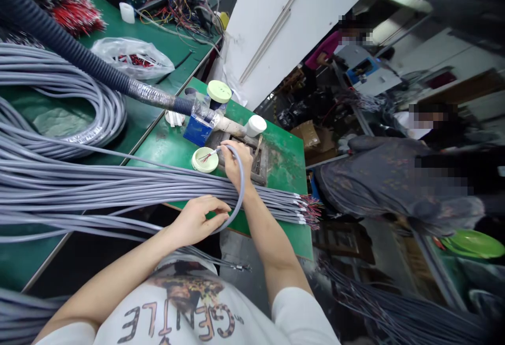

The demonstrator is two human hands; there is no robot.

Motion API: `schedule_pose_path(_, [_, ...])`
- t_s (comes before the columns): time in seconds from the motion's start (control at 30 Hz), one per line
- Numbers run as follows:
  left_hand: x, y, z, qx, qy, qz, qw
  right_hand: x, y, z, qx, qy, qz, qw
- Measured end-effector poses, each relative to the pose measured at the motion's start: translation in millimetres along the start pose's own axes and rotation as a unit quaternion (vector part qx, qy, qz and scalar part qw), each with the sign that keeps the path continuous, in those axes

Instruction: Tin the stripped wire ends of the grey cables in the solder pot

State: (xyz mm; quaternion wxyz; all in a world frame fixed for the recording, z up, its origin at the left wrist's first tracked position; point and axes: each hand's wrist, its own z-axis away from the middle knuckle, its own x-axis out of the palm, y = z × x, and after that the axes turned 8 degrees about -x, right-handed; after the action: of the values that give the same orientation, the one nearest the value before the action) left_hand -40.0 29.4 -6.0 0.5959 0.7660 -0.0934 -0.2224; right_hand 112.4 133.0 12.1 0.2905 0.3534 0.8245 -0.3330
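Observation:
My right hand [236, 163] pinches the end of a grey cable [240, 187], with its thin red wires dipped into a small round pale-green dish [204, 160]. The cable curves back in a loop to my left hand [197, 221], whose fingers are closed around it. Both hands rest over a thick bundle of grey cables [118, 187] lying across the green table [284, 161]. The bundle's stripped ends [307, 211] with red wires hang over the right edge.
A black corrugated hose [59, 40] runs down to a metal fixture [256, 158]. A blue box [197, 130], a green-lidded jar [219, 91] and a white cup [255, 125] stand nearby. Coiled grey cable [71, 113] lies left. People sit at right.

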Motion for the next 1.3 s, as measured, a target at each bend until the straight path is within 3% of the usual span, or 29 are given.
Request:
schedule_pose_path(0.27, [-1.7, 2.7, -2.1, -0.018, -0.011, -0.002, 1.000, 3.6, 0.0, -2.9, 0.010, -0.030, 0.004, 0.999])
schedule_pose_path(0.57, [-2.3, 4.2, -2.7, -0.022, -0.020, -0.042, 0.999, 4.9, 1.5, -3.7, -0.023, -0.030, 0.052, 0.998])
schedule_pose_path(0.77, [-11.3, 18.3, -0.8, 0.012, 0.008, -0.043, 0.999, -33.3, 2.7, -13.0, -0.040, 0.049, 0.092, 0.994])
schedule_pose_path(0.87, [-18.6, 22.3, 0.0, 0.037, 0.044, -0.047, 0.997, -58.5, 15.8, -15.8, -0.027, 0.064, 0.142, 0.987])
schedule_pose_path(0.97, [-25.4, 21.1, -0.3, 0.037, 0.074, -0.052, 0.995, -71.8, 37.1, -15.2, 0.010, 0.040, 0.190, 0.981])
schedule_pose_path(1.13, [-33.6, 14.2, -1.0, -0.002, 0.118, -0.058, 0.991, -69.0, 67.8, -14.8, 0.074, -0.025, 0.234, 0.969])
schedule_pose_path(1.3, [-37.8, 10.3, -0.7, -0.015, 0.149, -0.047, 0.988, -60.5, 79.5, -19.2, 0.098, -0.069, 0.250, 0.961])
